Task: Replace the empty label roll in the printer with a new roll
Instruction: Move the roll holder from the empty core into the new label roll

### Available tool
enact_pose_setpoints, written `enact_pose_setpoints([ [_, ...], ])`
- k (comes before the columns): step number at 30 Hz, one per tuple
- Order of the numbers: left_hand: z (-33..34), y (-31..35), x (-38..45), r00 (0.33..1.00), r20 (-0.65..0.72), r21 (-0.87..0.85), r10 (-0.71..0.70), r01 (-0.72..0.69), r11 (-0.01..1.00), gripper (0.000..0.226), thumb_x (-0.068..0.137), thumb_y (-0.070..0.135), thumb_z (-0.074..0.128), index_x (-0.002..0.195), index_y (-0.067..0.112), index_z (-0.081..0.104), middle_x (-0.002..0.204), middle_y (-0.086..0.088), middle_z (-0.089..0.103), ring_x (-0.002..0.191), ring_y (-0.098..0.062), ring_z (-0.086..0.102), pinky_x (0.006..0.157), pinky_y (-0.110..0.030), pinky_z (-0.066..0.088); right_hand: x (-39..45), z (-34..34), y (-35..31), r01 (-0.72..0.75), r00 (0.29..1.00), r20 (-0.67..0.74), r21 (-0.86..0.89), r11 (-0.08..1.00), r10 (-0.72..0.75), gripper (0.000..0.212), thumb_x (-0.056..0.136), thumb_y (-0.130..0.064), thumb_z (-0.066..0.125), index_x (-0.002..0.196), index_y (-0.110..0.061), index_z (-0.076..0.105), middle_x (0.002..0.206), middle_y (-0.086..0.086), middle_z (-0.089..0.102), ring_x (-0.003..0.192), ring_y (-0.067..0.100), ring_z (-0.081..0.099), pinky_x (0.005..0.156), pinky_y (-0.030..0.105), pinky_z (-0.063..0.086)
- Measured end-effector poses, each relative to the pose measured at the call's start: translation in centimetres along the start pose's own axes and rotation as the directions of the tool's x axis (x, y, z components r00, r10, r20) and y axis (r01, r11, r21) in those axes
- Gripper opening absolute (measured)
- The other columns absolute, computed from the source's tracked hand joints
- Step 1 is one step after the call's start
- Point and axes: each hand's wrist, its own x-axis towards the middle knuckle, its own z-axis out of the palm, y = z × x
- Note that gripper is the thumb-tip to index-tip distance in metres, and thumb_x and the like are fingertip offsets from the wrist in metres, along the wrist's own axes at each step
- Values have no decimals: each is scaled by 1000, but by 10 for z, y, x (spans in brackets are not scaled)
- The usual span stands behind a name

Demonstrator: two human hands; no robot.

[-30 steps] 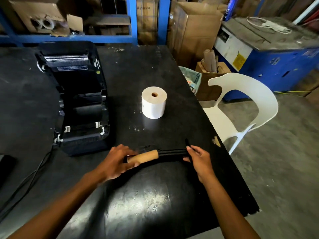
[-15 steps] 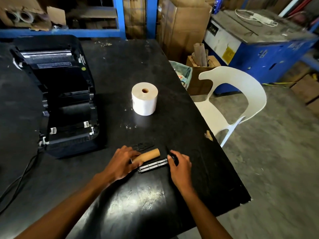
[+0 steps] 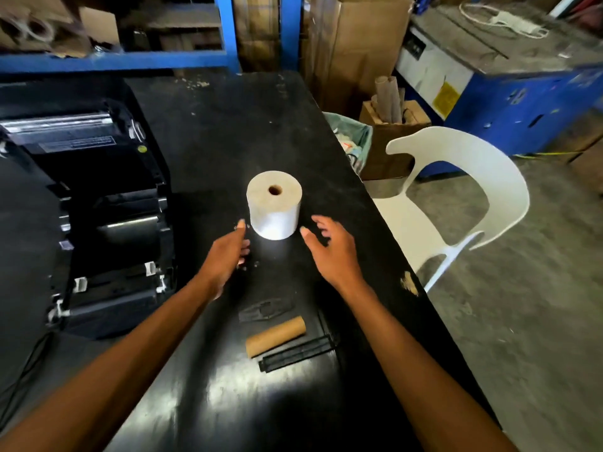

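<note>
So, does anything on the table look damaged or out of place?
Yes: the table has a chipped spot at its right edge, showing pale material. White crumbs lie at the far end. The cardboard tube and black spindle lie loose.

Single head view, looking forward and down, close over black table (image 3: 212,132)

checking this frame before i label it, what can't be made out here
- Printer, head view: its left side is cut off by the frame edge, and the dark open bay hides any detail inside.
- Sticker text on the printer lid: too small and blurred to read.
- New label roll: whether the left hand or right hand touches it is unclear; both are motion-blurred.
</note>
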Motion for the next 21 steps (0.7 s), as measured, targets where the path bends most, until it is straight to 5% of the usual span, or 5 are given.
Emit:
enact_pose_setpoints([
  [2, 6, 7, 20, 995, -2, -118, -97, 96, 988, 63, 94, 59, 32, 133, 13, 50, 117, -9, 59, 108, -24, 58, 92, -34, 46, 31, 12, -18, 101, 992, 81, -104, 989, -92, 51, 85, -39, 63, 130, -17, 53, 137, 13, 49, 125, 28, 47, 104, 41, 42],
  [6, 10, 6, 40, 984, 45, -207, -170, 176, 962, 77, 90, 69, 20, 132, 14, 53, 118, -11, 63, 106, -21, 60, 92, -34, 47, 67, 45, -38, 205, 963, 240, -369, 907, -120, 66, 79, -50, 65, 135, -22, 44, 153, 18, 16, 132, 41, 33, 102, 46, 39],
  [11, 8, 10, 36, 978, 76, -206, -194, 206, 957, 79, 89, 71, 16, 127, 17, 59, 114, -9, 65, 100, -20, 61, 84, -34, 47, 74, 68, -45, 148, 984, 162, -511, 847, -75, 66, 78, -47, 68, 132, -18, 43, 154, 19, 10, 126, 44, 36, 92, 48, 45],
  [18, 0, 25, -4, 975, -157, -236, -159, 120, 964, 57, 95, 54, 36, 111, 7, 63, 113, -16, 68, 88, -19, 60, 70, -31, 45, 34, 29, -41, -16, 998, 56, 38, 999, 14, 48, 72, -39, 78, 106, -8, 63, 128, 12, 47, 110, 24, 55, 94, 32, 47],
  [21, -13, 32, -40, 981, -40, -306, -188, 167, 937, 60, 87, 66, 40, 100, 13, 65, 110, -12, 68, 102, -25, 60, 82, -40, 48, -10, 18, -43, -140, 990, 40, 321, 937, 134, 43, 70, -42, 78, 101, -15, 64, 121, 5, 53, 104, 18, 60, 88, 42, 56],
])
